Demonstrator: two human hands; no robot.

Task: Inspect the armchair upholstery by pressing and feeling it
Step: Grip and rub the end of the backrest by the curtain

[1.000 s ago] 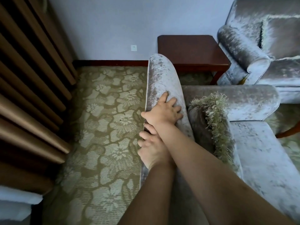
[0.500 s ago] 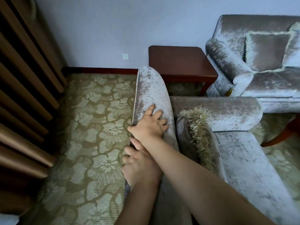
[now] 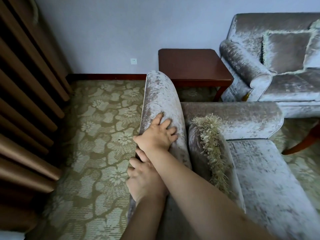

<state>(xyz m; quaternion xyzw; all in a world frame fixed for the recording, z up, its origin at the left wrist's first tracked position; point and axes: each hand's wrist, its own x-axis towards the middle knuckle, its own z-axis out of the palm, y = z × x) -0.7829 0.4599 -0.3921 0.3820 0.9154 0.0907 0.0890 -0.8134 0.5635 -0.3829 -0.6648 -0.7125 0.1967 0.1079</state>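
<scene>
Both hands press the armchair's backrest (image 3: 160, 94): right hand (image 3: 156, 134) splayed wide, left hand (image 3: 144, 179) flat; seat (image 3: 270, 179) and arms look untested.

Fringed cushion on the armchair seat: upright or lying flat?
Upright. The fringed cushion stands on edge on the seat, against the backrest, fringe topmost.

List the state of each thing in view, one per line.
right hand: flat on the armchair back, fingers spread
left hand: resting on the back's edge, nearer
fringed cushion: upright against the back
side table: bare
</scene>
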